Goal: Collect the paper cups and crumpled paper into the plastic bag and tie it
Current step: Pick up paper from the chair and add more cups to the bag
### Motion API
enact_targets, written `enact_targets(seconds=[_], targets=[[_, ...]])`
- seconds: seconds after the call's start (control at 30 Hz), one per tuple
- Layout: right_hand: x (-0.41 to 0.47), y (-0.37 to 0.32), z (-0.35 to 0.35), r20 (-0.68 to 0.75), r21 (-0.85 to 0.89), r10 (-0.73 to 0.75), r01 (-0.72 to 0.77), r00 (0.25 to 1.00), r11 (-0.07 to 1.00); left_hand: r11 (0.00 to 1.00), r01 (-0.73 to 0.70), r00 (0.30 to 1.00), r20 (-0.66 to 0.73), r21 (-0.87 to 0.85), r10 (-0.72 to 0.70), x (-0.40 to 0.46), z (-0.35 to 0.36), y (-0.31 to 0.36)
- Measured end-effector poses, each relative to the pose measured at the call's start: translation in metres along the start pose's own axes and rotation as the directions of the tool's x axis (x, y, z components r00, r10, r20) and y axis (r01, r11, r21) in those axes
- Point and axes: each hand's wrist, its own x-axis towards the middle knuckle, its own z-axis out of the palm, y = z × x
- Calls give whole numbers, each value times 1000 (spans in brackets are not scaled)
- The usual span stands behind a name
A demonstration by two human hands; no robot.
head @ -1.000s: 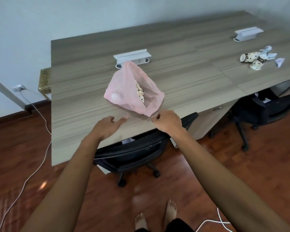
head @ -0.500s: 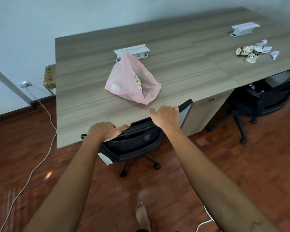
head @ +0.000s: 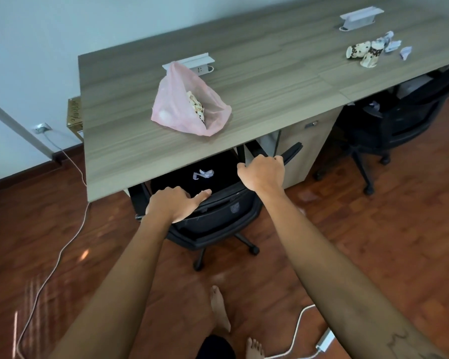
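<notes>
Both hands gripped the backrest of the black office chair [head: 213, 218] tucked under the desk [head: 270, 73]: the left hand [head: 173, 203] lay curled over its top edge with the thumb stretched along it, and the right hand [head: 263, 172] was closed in a fist around the upper rim. Neither held any rubbish. On the chair's dark seat lay a small white crumpled paper [head: 203, 174], which suggests the step in hand was drawing the chair out to reach it.

On the desk, directly beyond the chair, sat the plastic bag [head: 176, 110], thin, pink and translucent, slumped with its mouth gaping and one spotted paper cup [head: 196, 106] showing inside. Far to the right of the bag, more spotted paper cups [head: 363, 51] lay tipped among white paper scraps [head: 397, 46].

Next, one hand would probably need to let go of the backrest, pinch the light wad and carry it up into the bag's soft, floppy opening.
</notes>
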Motion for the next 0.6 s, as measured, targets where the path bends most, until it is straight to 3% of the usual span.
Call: enact_targets(seconds=[0.37,0.6], targets=[[-67,58,0,-25,-19,86,-87,996,996,994,-108,993,48,9,108,-61,20,47],[-97,75,-7,-105,70,145,-138,984,988,970,-241,961,131,-29,242,-84,28,58]])
